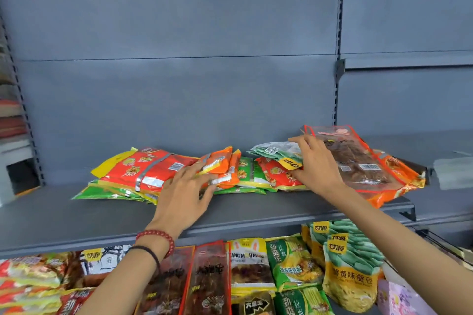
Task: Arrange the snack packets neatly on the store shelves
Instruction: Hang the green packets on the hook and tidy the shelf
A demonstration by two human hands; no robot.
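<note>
View: head camera, the only one.
Upper shelf [76, 212]: grey board, bare along its front edge and left end.
Snack packets [245, 174]: a loose heap across the middle and right of the upper shelf, lying flat, overlapping and at mixed angles.
Red packet [151, 169]: left end of the heap, on top of green ones, skewed.
Orange packets [220, 163]: middle of the heap, tipped on edge.
Green packet [275, 150]: right of the middle, raised above the heap.
Clear packet [355, 161]: right end, slanting, its corner over the front edge.
Left hand [184, 194]: fingers spread and straight, tips resting on the orange packets.
Right hand [318, 163]: fingers curled over the green packet, thumb beneath, gripping it.
Lower shelf [230, 235]: packets stand in upright rows, faces forward.
Done: lower rows look tidy.
Left: judged early for the upper shelf; the whole heap is unsorted and needs standing or stacking by kind.
</note>
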